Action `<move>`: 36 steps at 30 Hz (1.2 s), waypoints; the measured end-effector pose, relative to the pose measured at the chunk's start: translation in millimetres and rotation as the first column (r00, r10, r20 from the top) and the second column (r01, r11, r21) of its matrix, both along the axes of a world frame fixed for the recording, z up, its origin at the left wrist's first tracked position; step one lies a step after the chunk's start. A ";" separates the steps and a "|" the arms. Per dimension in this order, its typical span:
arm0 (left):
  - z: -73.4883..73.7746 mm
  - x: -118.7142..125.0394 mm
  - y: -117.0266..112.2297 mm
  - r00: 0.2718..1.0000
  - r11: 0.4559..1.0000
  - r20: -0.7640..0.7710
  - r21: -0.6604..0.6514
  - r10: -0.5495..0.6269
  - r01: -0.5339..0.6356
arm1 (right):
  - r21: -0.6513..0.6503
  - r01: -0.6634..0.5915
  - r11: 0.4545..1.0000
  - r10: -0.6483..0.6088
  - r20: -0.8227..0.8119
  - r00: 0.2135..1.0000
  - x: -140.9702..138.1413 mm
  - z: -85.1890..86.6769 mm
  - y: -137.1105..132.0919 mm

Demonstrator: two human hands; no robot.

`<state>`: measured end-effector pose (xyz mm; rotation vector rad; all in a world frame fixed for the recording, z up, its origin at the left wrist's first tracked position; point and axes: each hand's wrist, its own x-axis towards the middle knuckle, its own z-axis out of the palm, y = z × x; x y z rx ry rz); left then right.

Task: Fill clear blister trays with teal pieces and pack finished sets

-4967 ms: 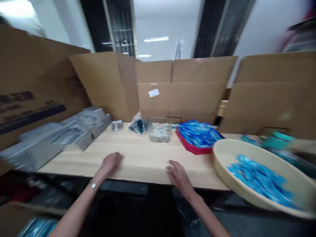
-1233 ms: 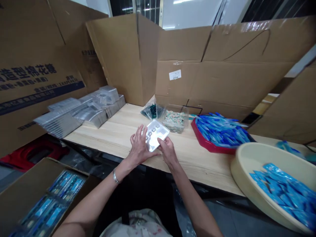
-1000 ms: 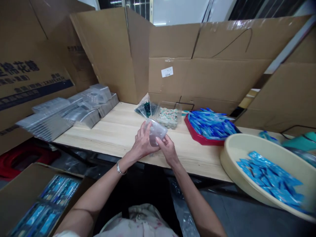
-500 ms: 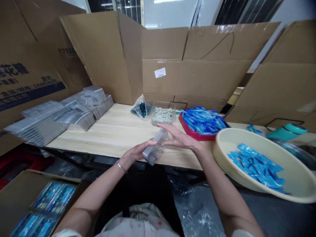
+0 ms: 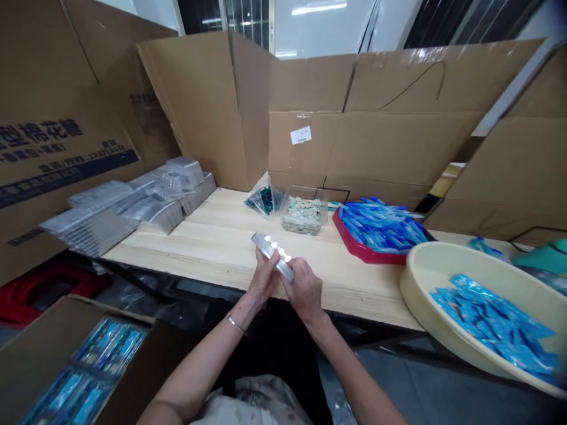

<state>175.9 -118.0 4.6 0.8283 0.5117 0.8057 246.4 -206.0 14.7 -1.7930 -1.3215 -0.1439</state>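
Observation:
A clear plastic box (image 5: 271, 252) is held up between my two hands, above the front edge of the wooden table (image 5: 212, 236). My left hand (image 5: 264, 276) grips its near left side, thumb on top. The fingers of my right hand (image 5: 305, 289) are closed on its right end. What the box contains, if anything, I cannot make out. Beyond it on the table stand a clear tub (image 5: 303, 215) of small pale pieces and a plastic bag (image 5: 264, 198) of dark green bits.
Stacked clear plastic boxes (image 5: 101, 212) lie at the left. At the right are a red tray (image 5: 365, 252) of blue sticks and a cream basin (image 5: 414, 277) of blue packets. A carton (image 5: 39, 330) with packed blue boxes sits at lower left. Cardboard panels (image 5: 376, 141) line the back.
The clear box has been turned, its far end now pointing left. My right hand has gone from spread around it to closed on its right end. The view has shifted slightly.

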 end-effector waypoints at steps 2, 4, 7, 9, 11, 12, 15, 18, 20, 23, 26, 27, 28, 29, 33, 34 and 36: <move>4.9 -1.1 -0.8 0.999 0.999 -0.019 0.037 0.028 -0.028 | 0.014 -0.124 0.992 0.124 -0.119 0.985 -6.9 4.8 -3.3; 8.0 -6.1 2.5 0.998 0.997 -0.069 0.071 0.001 0.004 | 0.052 -0.274 0.960 0.277 -0.305 0.911 -3.9 14.3 -6.2; 8.8 -14.7 7.3 0.987 0.988 -0.153 0.142 -0.043 0.065 | 0.107 -0.389 0.915 0.376 -0.576 0.726 9.3 27.0 -5.1; 8.5 -18.6 8.2 0.982 0.978 -0.178 0.181 -0.069 0.101 | 0.137 -0.406 0.904 0.376 -0.706 0.600 17.2 30.8 -0.2; 8.5 -21.2 8.1 0.976 0.970 -0.193 0.202 -0.097 0.136 | 0.169 -0.408 0.897 0.373 -0.784 0.496 22.0 31.8 6.0; 8.8 -22.4 8.2 0.974 0.966 -0.199 0.209 -0.110 0.152 | 0.179 -0.410 0.894 0.373 -0.806 0.460 23.2 31.9 8.9; 9.9 -26.6 9.8 0.964 0.951 -0.226 0.241 -0.141 0.196 | 0.187 -0.429 0.884 0.374 -0.834 0.407 24.2 32.3 14.2; 10.9 -31.3 12.6 0.954 0.933 -0.255 0.276 -0.159 0.230 | 0.203 -0.464 0.862 0.389 -0.852 0.351 23.7 33.1 15.8; 11.2 -33.6 13.8 0.949 0.926 -0.265 0.285 -0.170 0.246 | 0.216 -0.475 0.853 0.398 -0.858 0.324 23.3 33.4 16.3; 11.0 -35.1 14.3 0.945 0.921 -0.269 0.289 -0.186 0.263 | 0.220 -0.478 0.850 0.397 -0.865 0.308 23.0 33.3 16.9; 9.6 -34.7 14.2 0.947 0.923 -0.260 0.282 -0.188 0.261 | 0.221 -0.488 0.844 0.392 -0.876 0.280 23.1 32.5 17.3; 9.0 -34.5 14.2 0.948 0.925 -0.257 0.279 -0.187 0.259 | 0.226 -0.489 0.842 0.391 -0.881 0.267 23.2 32.1 17.4; 8.4 -34.3 14.3 0.949 0.926 -0.255 0.277 -0.187 0.257 | 0.230 -0.489 0.841 0.391 -0.885 0.255 23.3 31.7 17.5; 8.0 -34.2 14.4 0.948 0.926 -0.255 0.276 -0.189 0.258 | 0.234 -0.487 0.841 0.390 -0.887 0.246 23.3 31.2 17.7; 8.1 -35.4 15.2 0.948 0.923 -0.247 0.278 -0.199 0.266 | 0.237 -0.477 0.847 0.386 -0.889 0.245 22.6 29.8 18.6; 8.3 -35.9 15.3 0.949 0.923 -0.241 0.278 -0.203 0.267 | 0.237 -0.477 0.846 0.386 -0.889 0.244 22.2 29.5 18.8; 8.6 -37.0 15.7 0.950 0.922 -0.231 0.277 -0.209 0.270 | 0.244 -0.480 0.843 0.391 -0.891 0.233 21.4 28.5 19.4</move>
